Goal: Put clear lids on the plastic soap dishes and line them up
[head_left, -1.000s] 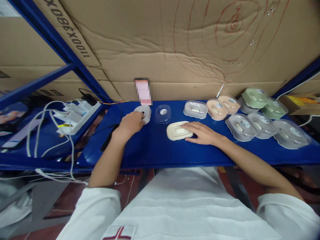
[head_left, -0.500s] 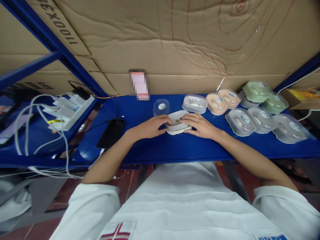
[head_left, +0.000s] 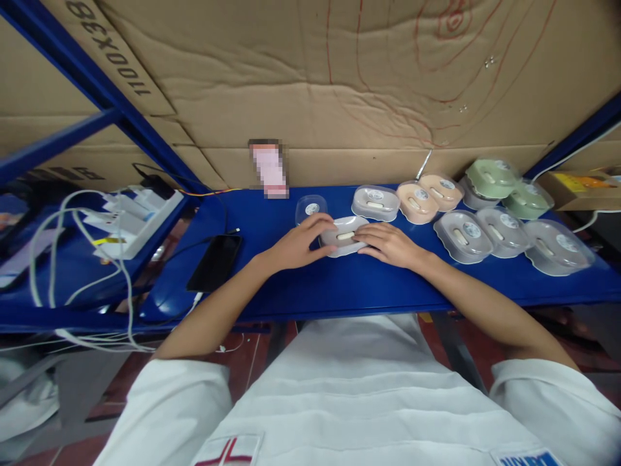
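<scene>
A small grey oval plastic box [head_left: 345,237] lies on the blue table in front of me, with a pale bar in the middle of its top. My left hand [head_left: 303,243] is curved round its left end, fingers at the far edge and thumb at the near one. Round the right end my right hand [head_left: 388,243] closes in the same way, fingertips near the pale bar. Just behind the box is a loose clear lid [head_left: 310,208] with a round sticker. My fingers hide both ends of the box.
Finished-looking boxes with clear covers stand behind and to the right: grey [head_left: 374,203], peach [head_left: 417,202] and green [head_left: 492,178]. On the left lie a black phone [head_left: 214,262] and a power strip [head_left: 140,217] with white cables. A cardboard wall [head_left: 291,110] rises behind.
The pale liner-like rim under the grey piece no longer shows, and the pale bar on top is now visible. My left fingers have lifted and spread slightly; the camera view has shifted a little.
</scene>
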`<action>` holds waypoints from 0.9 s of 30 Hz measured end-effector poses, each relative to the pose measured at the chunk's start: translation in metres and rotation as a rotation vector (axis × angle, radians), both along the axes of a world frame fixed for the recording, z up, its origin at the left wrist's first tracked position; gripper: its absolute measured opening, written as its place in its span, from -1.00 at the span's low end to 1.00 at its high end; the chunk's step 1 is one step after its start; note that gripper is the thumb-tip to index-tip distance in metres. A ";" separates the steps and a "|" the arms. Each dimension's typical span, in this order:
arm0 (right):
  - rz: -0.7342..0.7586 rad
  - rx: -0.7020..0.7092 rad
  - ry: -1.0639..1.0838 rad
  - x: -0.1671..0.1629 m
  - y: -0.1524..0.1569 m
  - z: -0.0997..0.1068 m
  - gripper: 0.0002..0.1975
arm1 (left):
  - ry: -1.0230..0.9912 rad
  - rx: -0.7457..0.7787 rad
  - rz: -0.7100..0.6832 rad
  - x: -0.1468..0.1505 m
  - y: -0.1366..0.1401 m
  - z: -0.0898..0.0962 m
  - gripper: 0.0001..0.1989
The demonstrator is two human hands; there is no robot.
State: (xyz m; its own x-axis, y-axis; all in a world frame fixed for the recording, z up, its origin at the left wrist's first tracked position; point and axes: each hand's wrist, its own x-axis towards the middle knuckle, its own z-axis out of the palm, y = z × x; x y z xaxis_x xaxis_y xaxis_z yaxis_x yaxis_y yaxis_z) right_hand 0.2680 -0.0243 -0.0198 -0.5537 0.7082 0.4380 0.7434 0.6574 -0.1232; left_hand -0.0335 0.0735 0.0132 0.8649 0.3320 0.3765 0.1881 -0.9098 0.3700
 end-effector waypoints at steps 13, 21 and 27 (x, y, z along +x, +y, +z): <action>-0.055 0.025 -0.109 0.008 0.000 0.009 -0.63 | 0.203 0.135 0.612 -0.002 0.024 -0.023 -0.62; -0.029 0.036 0.150 -0.002 -0.002 0.001 -0.56 | -0.234 -0.046 0.186 -0.001 0.027 -0.010 -0.65; -0.060 -0.014 0.129 0.001 0.000 0.002 -0.22 | -0.061 -0.058 -0.029 0.014 0.007 -0.028 -0.59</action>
State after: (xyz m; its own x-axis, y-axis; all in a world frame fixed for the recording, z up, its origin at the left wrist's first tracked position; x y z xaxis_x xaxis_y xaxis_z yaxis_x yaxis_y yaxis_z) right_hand 0.2686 -0.0239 -0.0182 -0.4500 0.7450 0.4924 0.7585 0.6099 -0.2295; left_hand -0.0195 0.0808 -0.0150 0.8506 0.3297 0.4096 0.1376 -0.8914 0.4318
